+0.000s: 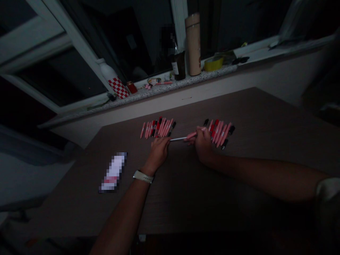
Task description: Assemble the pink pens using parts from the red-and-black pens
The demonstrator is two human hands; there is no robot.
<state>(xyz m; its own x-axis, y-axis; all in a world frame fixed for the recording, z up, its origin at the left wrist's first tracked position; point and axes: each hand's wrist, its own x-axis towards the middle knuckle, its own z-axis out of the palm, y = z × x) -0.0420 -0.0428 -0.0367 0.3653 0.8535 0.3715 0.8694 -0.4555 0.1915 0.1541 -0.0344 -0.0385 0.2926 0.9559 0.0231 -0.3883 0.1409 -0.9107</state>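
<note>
My right hand point(204, 145) is closed round a pink pen barrel point(191, 135), held nearly level above the table. From the barrel's left end a thin whitish rod point(178, 139), which looks like a pen refill, runs across to my left hand point(160, 148). The fingers of that hand are pinched at the rod's far end, and its tip is hidden by them. Just beyond my left hand lies a row of pink, red and black pens point(159, 128). A second group of pens point(218, 133) lies beside my right hand, partly behind it.
A lit phone point(113, 172), blurred out, lies on the dark table point(170, 198) at the left. Along the windowsill stand a red-checked white bottle point(114, 79), a dark bottle point(179, 65), a tan flask point(193, 44) and a yellow tape roll point(213, 64). The room is dim.
</note>
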